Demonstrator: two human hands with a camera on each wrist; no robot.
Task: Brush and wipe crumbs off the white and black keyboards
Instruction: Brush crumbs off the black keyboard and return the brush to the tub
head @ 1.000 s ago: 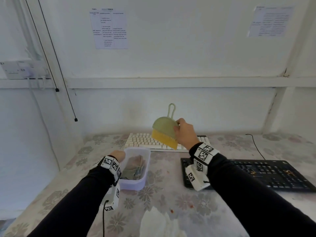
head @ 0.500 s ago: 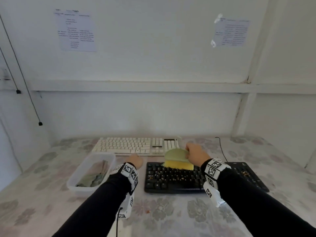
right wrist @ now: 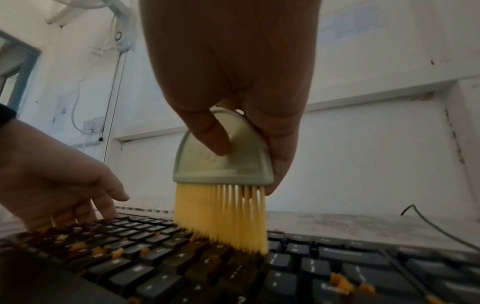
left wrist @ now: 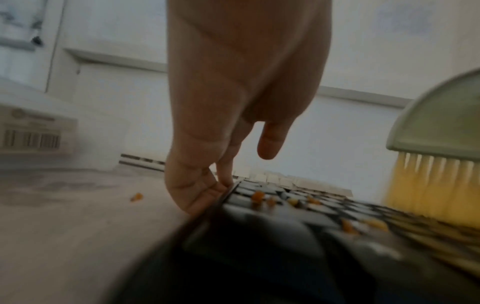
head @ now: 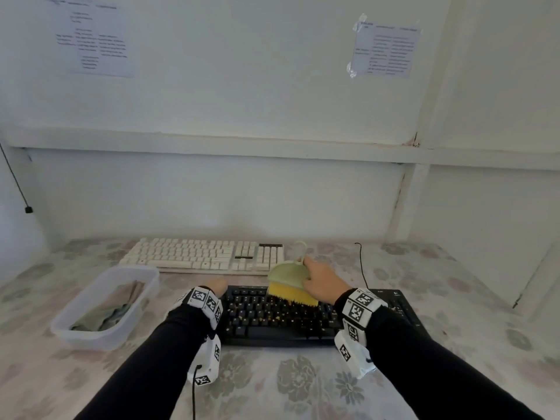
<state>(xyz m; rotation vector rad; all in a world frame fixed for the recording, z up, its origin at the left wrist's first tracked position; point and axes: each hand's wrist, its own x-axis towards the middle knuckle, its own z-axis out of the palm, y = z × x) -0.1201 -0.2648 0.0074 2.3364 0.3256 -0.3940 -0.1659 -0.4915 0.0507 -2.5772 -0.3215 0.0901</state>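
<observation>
A black keyboard lies near me with orange crumbs among its keys. My right hand pinches a pale green brush with yellow bristles, thumb on its face; the bristles touch the keys. My left hand rests with straight fingers against the black keyboard's far left edge. A white keyboard lies behind, by the wall.
A clear plastic tub holding a cloth stands on the left of the floral tablecloth. A black cable runs from the black keyboard toward the wall. One crumb lies on the cloth left of the keyboard.
My right hand brought the brush down from above the white keyboard onto the black keyboard. My left hand left the tub and settled at the black keyboard's left edge.
</observation>
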